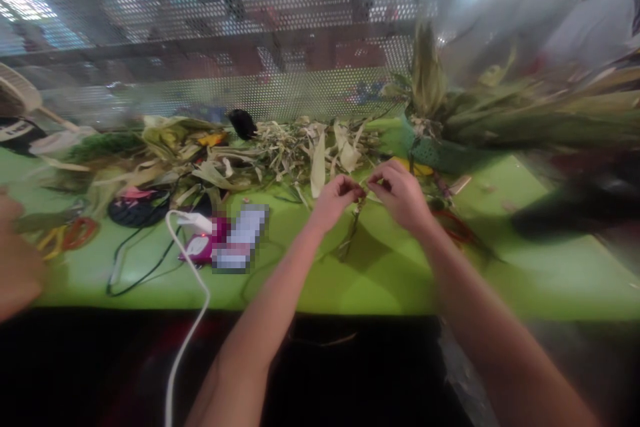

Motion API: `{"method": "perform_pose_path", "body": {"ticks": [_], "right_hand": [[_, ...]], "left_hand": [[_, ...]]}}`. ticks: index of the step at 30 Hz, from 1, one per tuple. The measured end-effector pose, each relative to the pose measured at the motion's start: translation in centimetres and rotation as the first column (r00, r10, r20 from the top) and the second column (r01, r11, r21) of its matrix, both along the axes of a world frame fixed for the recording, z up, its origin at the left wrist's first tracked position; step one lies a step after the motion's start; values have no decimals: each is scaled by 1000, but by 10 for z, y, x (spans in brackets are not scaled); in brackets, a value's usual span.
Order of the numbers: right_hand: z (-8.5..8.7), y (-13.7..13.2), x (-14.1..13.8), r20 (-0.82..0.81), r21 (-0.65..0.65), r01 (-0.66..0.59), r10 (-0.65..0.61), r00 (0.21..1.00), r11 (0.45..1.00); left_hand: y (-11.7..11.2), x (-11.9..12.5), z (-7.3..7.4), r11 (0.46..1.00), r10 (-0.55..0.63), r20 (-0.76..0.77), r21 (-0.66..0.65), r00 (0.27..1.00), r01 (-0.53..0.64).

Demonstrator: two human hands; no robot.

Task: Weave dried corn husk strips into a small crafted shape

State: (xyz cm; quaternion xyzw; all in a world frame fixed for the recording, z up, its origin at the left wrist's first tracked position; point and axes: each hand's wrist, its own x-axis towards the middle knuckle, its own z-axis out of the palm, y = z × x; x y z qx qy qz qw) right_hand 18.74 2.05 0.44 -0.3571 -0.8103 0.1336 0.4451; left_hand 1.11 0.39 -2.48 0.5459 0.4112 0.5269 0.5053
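Observation:
Both my hands meet over the green table (400, 273), fingers pinched together. My left hand (334, 200) and my right hand (400, 192) hold a thin dried leaf strip (356, 223) between them; its loose end hangs down toward the table. A heap of dried corn husks (300, 147) lies just behind my hands. The picture is blurred, so the strip's shape is hard to make out.
A pink phone (205, 247) with a white cable (193, 320) lies at left of my arms, near a black round object (137, 210) and coloured rings (75, 233). A green basket (440, 150) with long leaves stands at right. A perforated metal screen (250, 33) backs the table. Another person's hand (15, 260) shows at far left.

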Motion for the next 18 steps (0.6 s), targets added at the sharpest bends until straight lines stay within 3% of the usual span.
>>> {"method": "perform_pose_path", "body": {"ticks": [8,18], "right_hand": [[2,-4,0,39,-54,9,-7,999,998],[2,-7,-4,104,11,0,-1,995,1000]], "left_hand": [[-1,-1,2,1000,0,5,0,1000,0],[2,1,0,998,63,44,-27,997,-62]]}}
